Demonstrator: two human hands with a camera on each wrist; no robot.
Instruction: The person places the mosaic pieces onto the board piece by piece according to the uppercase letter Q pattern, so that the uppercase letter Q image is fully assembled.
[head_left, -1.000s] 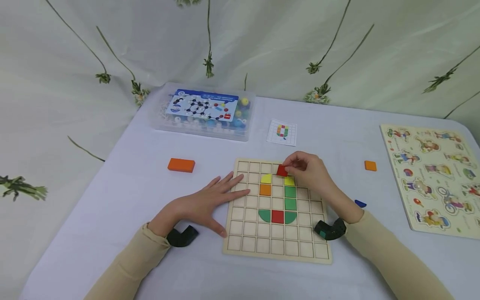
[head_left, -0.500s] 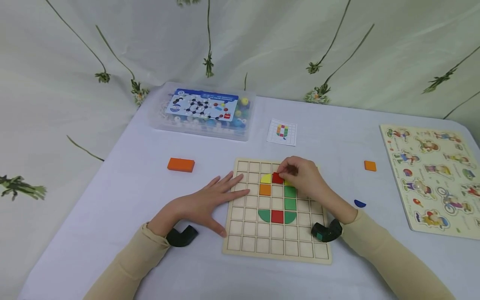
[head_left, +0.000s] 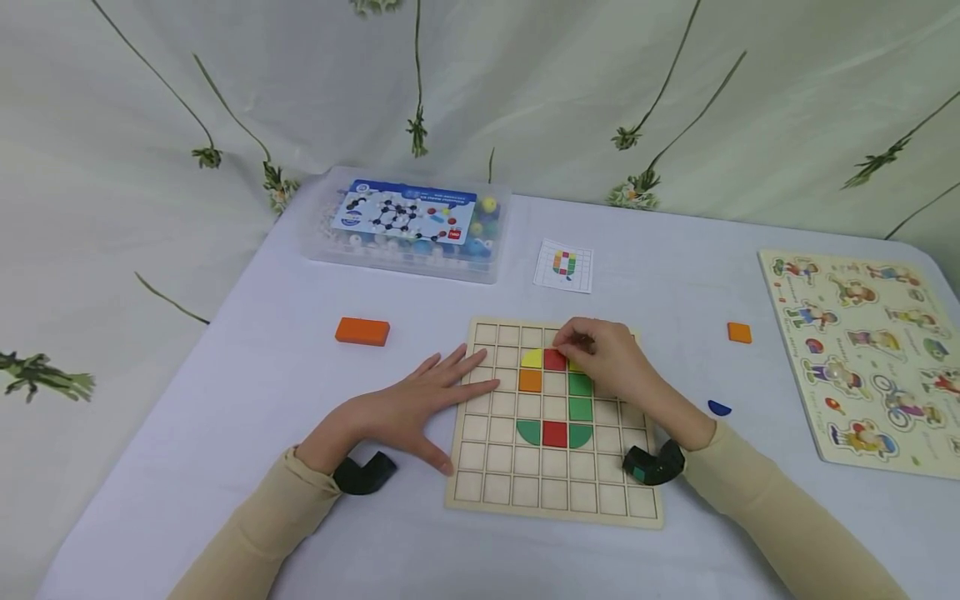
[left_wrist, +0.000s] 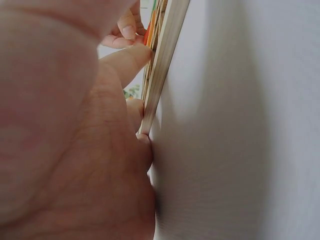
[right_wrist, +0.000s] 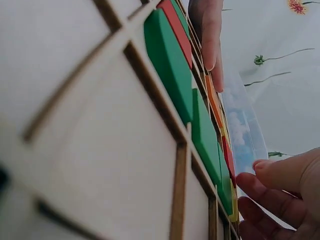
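Note:
A square wooden grid board (head_left: 487, 456) lies on the table with coloured tiles in its cells. My right hand (head_left: 615, 354) has curled fingers at the far edge of a red square tile (head_left: 555, 361), which lies flat in a cell between two yellow quarter-round tiles. In the right wrist view a fingertip (right_wrist: 246, 181) meets the red tile (right_wrist: 228, 152), partly hidden there. My left hand (head_left: 408, 410) rests spread over the board's left edge. Below lie an orange tile (head_left: 530, 381), green square tiles (head_left: 581, 396), two green quarter-rounds (head_left: 528, 431) and another red tile (head_left: 555, 434).
Behind the board lie a pattern card (head_left: 564, 267) and a clear box of molecular model parts (head_left: 405, 225). An orange block (head_left: 363, 332) is to the left. To the right are an orange square (head_left: 738, 333), a blue half-round piece (head_left: 719, 408) and a picture puzzle board (head_left: 862, 358).
My right hand has moved slightly left and towards me, bringing the red square tile from the top row down into the cell between the yellow tiles. The left hand has stayed still.

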